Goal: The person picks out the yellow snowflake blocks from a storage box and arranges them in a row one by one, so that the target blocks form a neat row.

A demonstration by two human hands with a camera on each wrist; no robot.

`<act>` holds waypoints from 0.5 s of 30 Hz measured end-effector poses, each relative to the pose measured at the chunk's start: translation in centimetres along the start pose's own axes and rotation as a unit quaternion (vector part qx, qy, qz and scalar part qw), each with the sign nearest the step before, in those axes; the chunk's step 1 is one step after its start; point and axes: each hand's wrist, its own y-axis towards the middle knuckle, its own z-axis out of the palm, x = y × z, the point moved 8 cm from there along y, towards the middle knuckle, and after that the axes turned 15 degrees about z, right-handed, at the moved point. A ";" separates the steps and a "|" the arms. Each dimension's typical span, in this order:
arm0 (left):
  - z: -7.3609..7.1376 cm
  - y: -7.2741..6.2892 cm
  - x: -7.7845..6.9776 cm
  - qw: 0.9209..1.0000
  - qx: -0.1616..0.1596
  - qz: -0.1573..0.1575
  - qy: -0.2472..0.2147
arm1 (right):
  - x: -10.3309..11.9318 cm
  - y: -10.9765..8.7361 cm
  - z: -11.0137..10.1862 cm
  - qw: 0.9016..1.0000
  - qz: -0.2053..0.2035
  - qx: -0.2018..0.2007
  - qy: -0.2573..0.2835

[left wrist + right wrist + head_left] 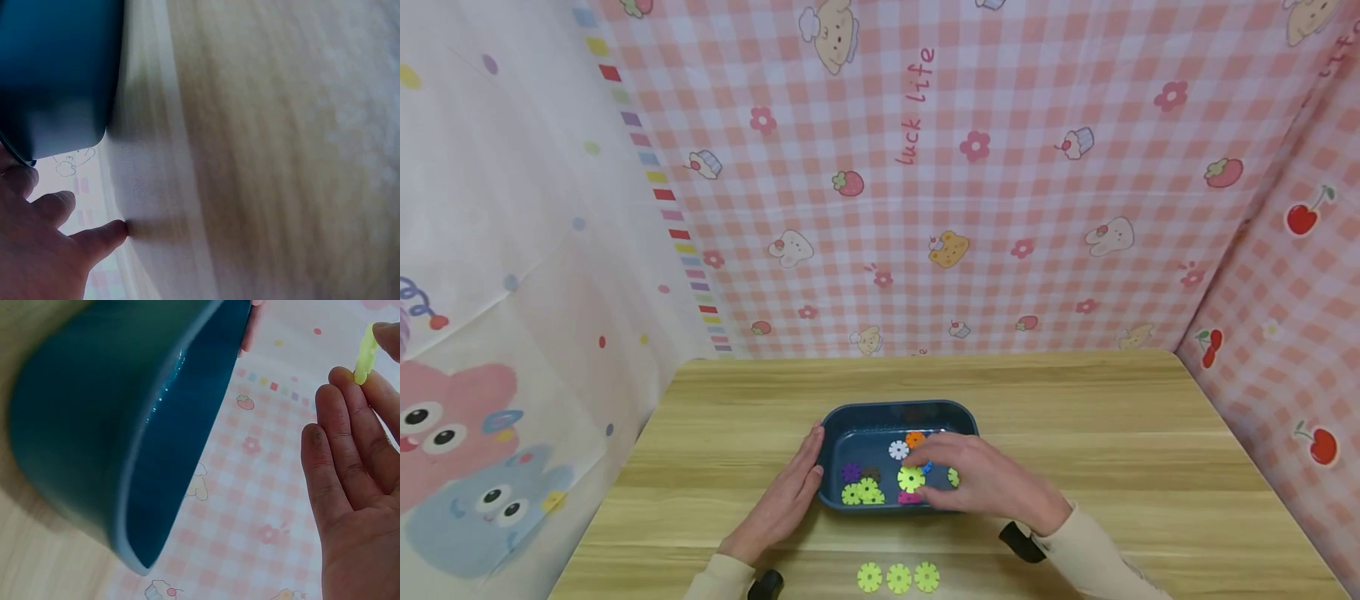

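A dark blue rectangular tray (880, 406) sits on the wooden table. My right hand (981, 475) is over its right half, pinching a yellow-green snowflake disc (912, 478) between thumb and fingertips; the right wrist view shows that disc (365, 356) edge-on, above the rim. Against the tray's left side rests my left hand (782, 496), fingers fairly straight along the outer wall. Inside lie several yellow-green discs (863, 492), a purple disc (852, 472), a white disc (898, 450), an orange disc (914, 438) and a pink disc (909, 497). A blue disc is partly hidden by my right hand.
Three yellow-green discs (898, 578) lie in a row on the table (1075, 400) in front of the tray. A pink checked cloth (880, 208) hangs behind the table, with patterned cloths at both sides.
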 end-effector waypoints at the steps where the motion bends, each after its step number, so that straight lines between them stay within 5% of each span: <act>1: 0.0 0.0 0.0 1.000 0.000 0.000 0.000 | -0.1 -0.2 0.0 1.000 0.002 -0.002 0.000; 15: 0.0 0.0 0.1 1.000 0.001 -0.005 0.005 | -0.4 -2.8 0.0 0.999 -0.010 -0.032 0.009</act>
